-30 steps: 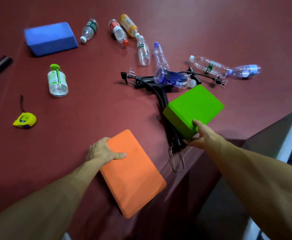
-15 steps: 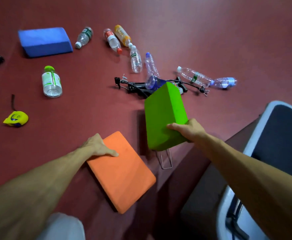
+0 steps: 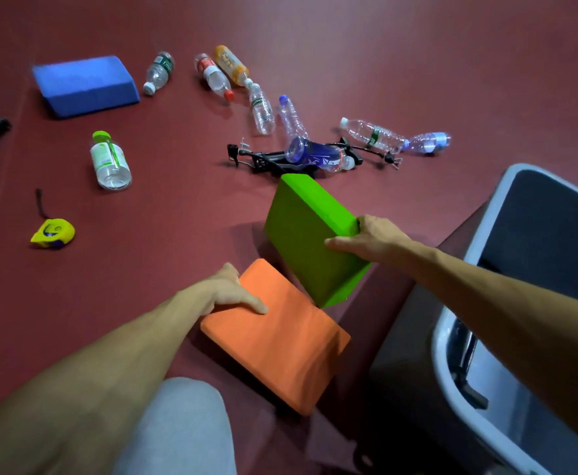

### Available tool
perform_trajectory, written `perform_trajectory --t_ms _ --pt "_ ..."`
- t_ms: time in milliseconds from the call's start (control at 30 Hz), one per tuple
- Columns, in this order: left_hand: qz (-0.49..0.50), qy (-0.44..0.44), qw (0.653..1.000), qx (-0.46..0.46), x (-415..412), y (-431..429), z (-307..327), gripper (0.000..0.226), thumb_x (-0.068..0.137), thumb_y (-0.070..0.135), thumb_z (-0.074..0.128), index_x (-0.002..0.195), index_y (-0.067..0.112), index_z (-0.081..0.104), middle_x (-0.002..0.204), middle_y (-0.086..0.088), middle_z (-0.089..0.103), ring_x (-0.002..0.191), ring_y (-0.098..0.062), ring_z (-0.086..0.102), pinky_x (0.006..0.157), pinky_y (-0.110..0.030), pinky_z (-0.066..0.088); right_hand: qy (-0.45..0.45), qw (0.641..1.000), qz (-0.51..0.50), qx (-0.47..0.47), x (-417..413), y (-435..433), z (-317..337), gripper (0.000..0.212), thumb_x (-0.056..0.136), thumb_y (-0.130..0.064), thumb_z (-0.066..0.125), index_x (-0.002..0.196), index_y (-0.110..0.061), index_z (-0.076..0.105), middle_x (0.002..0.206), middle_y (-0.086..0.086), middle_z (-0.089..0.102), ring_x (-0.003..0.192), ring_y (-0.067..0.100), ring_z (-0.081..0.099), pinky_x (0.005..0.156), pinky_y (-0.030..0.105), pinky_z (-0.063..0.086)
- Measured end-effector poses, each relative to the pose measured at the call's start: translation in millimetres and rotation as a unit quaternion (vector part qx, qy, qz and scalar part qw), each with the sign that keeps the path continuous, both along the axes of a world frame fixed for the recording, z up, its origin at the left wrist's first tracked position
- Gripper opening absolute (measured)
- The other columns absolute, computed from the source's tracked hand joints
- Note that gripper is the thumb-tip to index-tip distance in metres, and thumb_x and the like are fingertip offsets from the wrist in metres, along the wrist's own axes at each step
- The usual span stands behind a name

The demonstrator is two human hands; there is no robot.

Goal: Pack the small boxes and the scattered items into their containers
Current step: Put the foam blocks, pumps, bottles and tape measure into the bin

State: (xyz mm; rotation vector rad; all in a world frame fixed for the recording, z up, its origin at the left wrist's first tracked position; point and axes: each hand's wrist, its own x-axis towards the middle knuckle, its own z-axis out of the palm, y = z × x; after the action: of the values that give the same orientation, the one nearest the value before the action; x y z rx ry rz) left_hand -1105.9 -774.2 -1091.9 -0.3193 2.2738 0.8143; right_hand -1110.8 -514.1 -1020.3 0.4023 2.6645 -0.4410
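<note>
Maroon table [image 3: 178, 234], near edge. Right hand [image 3: 370, 238] clamped on green foam block [image 3: 301, 241], held tilted above the table. Left hand [image 3: 226, 293] grips orange foam block [image 3: 280, 344], which overhangs the edge. Blue foam block [image 3: 82, 84] far left; plastic bottles [image 3: 263, 109] scattered beyond; grey bin [image 3: 440, 351] at right.

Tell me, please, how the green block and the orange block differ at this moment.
The green block is raised and steeply tilted, while the orange block lies nearly flat at the edge of the table. The right hand grips the green block; the left hand grips the orange block at its far corner. Both are plain rectangular blocks, each held by one hand.
</note>
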Motion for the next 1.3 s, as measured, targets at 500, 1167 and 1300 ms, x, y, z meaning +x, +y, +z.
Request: perform_trajectory --t_ms 500,1167,1300 --pt "0.128 0.319 0.931 0.12 -46.2 129.9 211.5 0.09 0.084 0.052 0.06 0.141 -0.006 0.023 0.147 -0.027 0.031 0.139 -0.037 0.029 0.11 -0.042 0.028 0.317 0.822 -0.33 -0.34 77.1 121.7 163.5 0.032 0.085 -0.046 0.062 0.078 -0.015 0.065 0.079 0.002 0.064 0.065 0.012 0.06 0.057 0.029 0.056" --pt "0.072 0.061 0.978 0.189 138.7 394.5 126.6 0.095 0.082 0.053 0.063 0.136 -0.01 0.017 0.143 -0.027 0.028 0.134 -0.037 0.03 0.106 -0.042 0.036 0.206 0.821 -0.53 0.036 298.3 278.1 86.4 0.073 0.075 -0.063 0.062 0.122 -0.008 0.049 0.121 0.02 0.06 0.112 0.04 0.057 0.087 0.044 0.045" --pt "0.187 -0.051 0.95 0.244 147.4 402.8 71.8 0.103 0.076 0.067 0.056 0.138 -0.008 0.022 0.139 -0.022 0.04 0.122 -0.039 0.049 0.101 -0.051 0.044 0.149 0.856 -0.484 0.103 290.9 270.9 76.3 0.072 0.08 -0.065 0.054 0.123 -0.009 0.043 0.125 0.018 0.054 0.113 0.042 0.055 0.087 0.044 0.044"
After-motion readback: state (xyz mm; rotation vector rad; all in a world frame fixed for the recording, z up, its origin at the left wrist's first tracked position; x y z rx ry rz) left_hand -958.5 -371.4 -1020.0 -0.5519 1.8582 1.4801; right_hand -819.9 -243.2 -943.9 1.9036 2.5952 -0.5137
